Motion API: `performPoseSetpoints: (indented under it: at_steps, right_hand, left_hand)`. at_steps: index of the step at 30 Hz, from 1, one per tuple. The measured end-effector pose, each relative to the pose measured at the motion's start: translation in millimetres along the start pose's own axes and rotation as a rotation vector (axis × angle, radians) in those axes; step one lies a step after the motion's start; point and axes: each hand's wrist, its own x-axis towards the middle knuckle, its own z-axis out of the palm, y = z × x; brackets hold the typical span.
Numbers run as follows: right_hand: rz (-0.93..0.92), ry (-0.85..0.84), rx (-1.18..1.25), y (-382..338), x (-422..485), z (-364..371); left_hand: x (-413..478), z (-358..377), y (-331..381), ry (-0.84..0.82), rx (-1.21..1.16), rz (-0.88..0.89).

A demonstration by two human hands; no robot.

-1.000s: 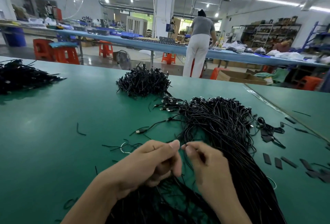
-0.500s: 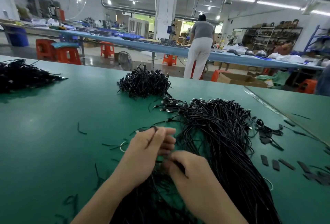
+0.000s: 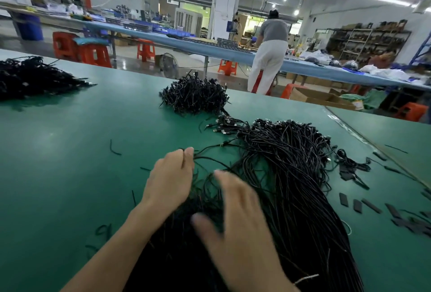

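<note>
A big sheaf of thin black cables [image 3: 289,175] with plug ends lies on the green table [image 3: 70,163], running from near me toward the middle. My left hand [image 3: 172,180] pinches a thin black cable [image 3: 210,159] between thumb and fingertips at the sheaf's left edge. My right hand [image 3: 235,219], blurred by motion, hovers over the near end of the sheaf with fingers spread and holds nothing.
A smaller cable pile [image 3: 194,97] sits further back, another pile [image 3: 30,77] at far left. Flat black strips [image 3: 368,205] and loose ties [image 3: 354,168] lie to the right. Short cable scraps [image 3: 114,148] dot the left. A person [image 3: 270,51] stands at a blue bench beyond.
My left hand moved forward, keeping its pinch on the cable. My right hand let go, opened its fingers and swung back over the sheaf.
</note>
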Motion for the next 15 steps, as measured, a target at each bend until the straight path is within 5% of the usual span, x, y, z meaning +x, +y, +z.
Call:
performPoseSetpoints:
  at_steps: [3, 7, 15]
  right_hand:
    - [-0.035, -0.316, -0.111, -21, -20, 32]
    - [0.042, -0.388, -0.31, -36, -33, 55]
    - [-0.002, -0.35, -0.197, 9, 12, 72]
  left_hand:
    - [4, 0, -8, 0.066, -0.018, -0.037]
    - [7, 2, -14, 0.066, -0.075, -0.074]
    - [8, 1, -9, 0.163, -0.126, 0.015]
